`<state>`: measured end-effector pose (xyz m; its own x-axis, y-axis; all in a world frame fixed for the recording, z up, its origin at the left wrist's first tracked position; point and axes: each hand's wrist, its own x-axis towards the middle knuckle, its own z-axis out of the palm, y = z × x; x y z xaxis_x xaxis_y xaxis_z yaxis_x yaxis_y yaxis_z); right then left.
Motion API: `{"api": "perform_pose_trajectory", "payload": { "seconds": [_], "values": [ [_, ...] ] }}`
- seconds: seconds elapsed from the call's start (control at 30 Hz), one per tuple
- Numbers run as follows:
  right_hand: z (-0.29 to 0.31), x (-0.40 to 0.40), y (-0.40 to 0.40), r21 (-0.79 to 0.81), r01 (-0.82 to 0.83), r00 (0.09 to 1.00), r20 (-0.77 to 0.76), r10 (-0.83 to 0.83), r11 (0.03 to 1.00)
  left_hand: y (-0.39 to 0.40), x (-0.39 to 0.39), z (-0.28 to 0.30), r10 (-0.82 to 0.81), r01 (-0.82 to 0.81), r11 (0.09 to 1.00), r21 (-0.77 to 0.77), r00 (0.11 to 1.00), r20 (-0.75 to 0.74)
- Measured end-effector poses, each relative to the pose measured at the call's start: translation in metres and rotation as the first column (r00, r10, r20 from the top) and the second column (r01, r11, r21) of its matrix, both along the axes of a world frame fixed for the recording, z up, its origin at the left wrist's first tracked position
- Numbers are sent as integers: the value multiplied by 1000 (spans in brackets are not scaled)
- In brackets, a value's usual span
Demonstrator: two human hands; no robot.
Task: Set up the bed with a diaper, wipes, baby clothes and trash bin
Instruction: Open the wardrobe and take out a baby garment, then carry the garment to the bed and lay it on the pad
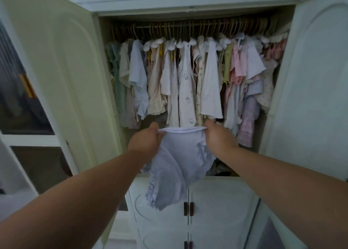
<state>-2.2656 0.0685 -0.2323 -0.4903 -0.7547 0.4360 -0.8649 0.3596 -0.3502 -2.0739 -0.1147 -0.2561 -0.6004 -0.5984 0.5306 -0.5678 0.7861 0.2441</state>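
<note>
Wardrobe: pale, fills the view; both upper doors swung wide, left door cream, right door whiter w/ arched panel.
Upper compartment: packed w/ hanging baby clothes on a rail, hangers crowded side by side. Colours mostly white & cream, pale blue toward left, pink & lilac toward right; one white piece in the middle has small blue animal prints.
Compartment floor: dark jumble of folded stuff at lower right, behind right wrist; too dim to tell what.
Lower doors: two white ones, closed, dark handles at the centre seam.
Left side: glazed panel w/ white frame, contents blurred.
Baby garment: held up in front of the wardrobe, below the hanging row, over the lower doors. Pale lilac-blue, thin fabric, white-edged opening stretched flat at top, ruffled trim along lower left edge; hangs loose & crumpled.
Left hand: fingers curled, pinching left end of the opening.
Right hand: same, gripping right end; the band is pulled taut between both.
</note>
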Motion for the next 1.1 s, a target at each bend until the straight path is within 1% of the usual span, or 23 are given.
{"api": "perform_pose_trajectory", "payload": {
  "seconds": [0.07,0.17,0.3,0.37,0.43,0.6,0.73,0.8,0.9,0.97,1.0,1.1],
  "values": [
    [3,2,12,15,15,999,-42,-15,1000,8,4,4,-8,9,1000,-25,999,49],
    [-3,1,31,26,13,996,-87,-11,1000,20,6,4,-7,7,1000,1,995,96],
    [-25,1,54,101,-3,995,-98,13,995,37,6,-16,-13,10,1000,19,987,159],
    [-38,2,66,149,-2,997,-79,14,989,46,6,-31,-17,8,999,44,982,190],
    [-50,5,79,179,4,1000,-15,-1,984,56,8,-45,-20,4,998,70,974,227],
    [-71,12,113,355,53,995,61,-79,934,94,10,-72,-14,-15,995,100,959,283],
    [-87,15,145,352,7,987,148,-63,936,129,10,-85,-15,-17,995,96,946,325],
    [-96,17,160,348,9,978,194,-81,937,141,10,-88,-31,-6,994,109,942,334],
    [-111,22,181,271,4,966,248,-74,963,155,10,-96,-51,5,990,138,942,333],
    [-123,27,194,231,10,971,230,-65,973,162,11,-103,-61,11,989,147,937,343],
    [-128,30,199,225,22,977,204,-70,974,165,12,-106,-72,19,988,153,935,348],
    [-149,43,216,223,68,976,189,-111,972,173,14,-122,-126,71,985,160,923,363]
  ]
}}
